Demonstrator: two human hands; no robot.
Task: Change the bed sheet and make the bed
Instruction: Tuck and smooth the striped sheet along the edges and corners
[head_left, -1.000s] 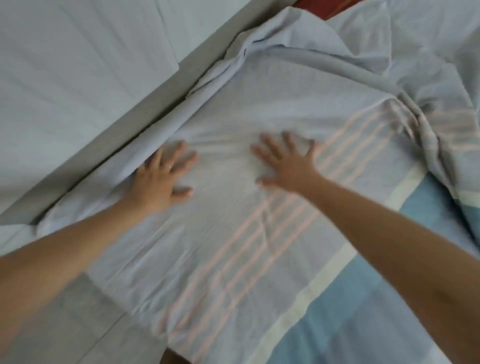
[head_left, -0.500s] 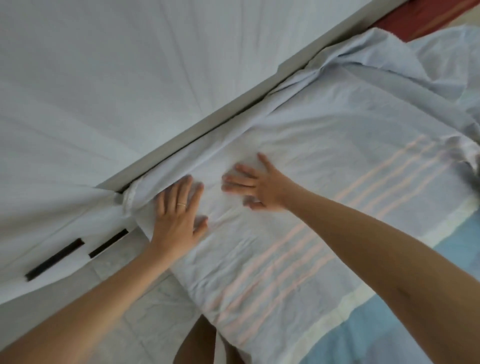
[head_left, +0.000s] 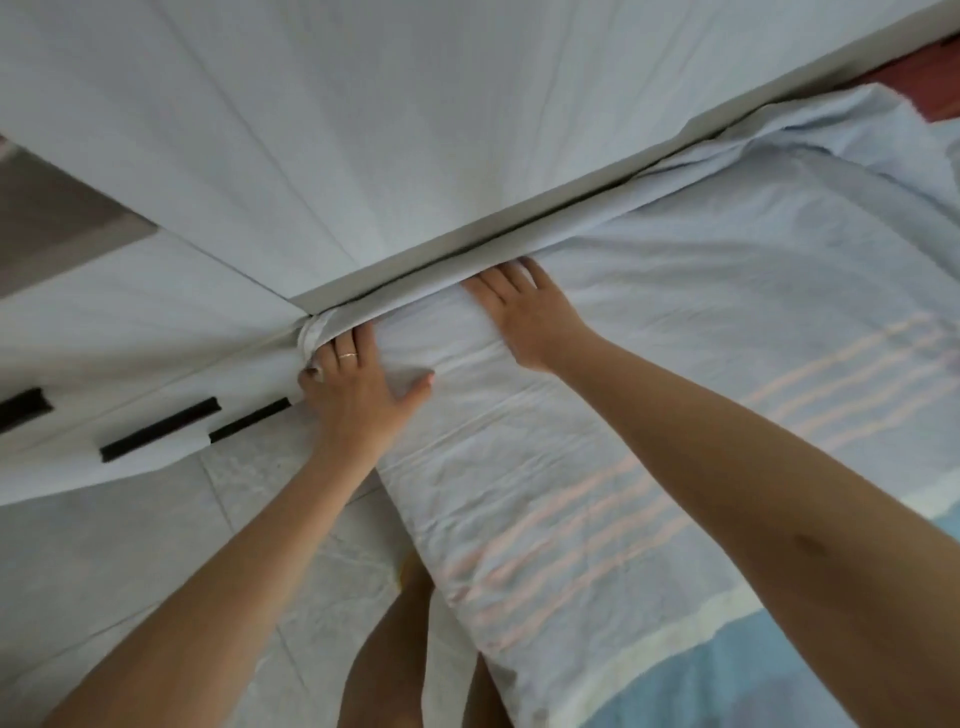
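Two hands work the pale blue, pink-striped bed sheet (head_left: 727, 312) at its corner. Its edge runs along the white bed rail (head_left: 467, 247), just beyond the flat, spread right hand (head_left: 524, 317). The left hand (head_left: 358, 387), nearer the bunched corner, hides its fingertips under fabric, grip unclear.

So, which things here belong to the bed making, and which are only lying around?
Part of the job:
- striped bed sheet
- left hand, pressing at its bunched corner
- right hand, flat on it beside the grey ledge

Just there:
- black handles on the white panel
- tiled floor
- red surface, top right
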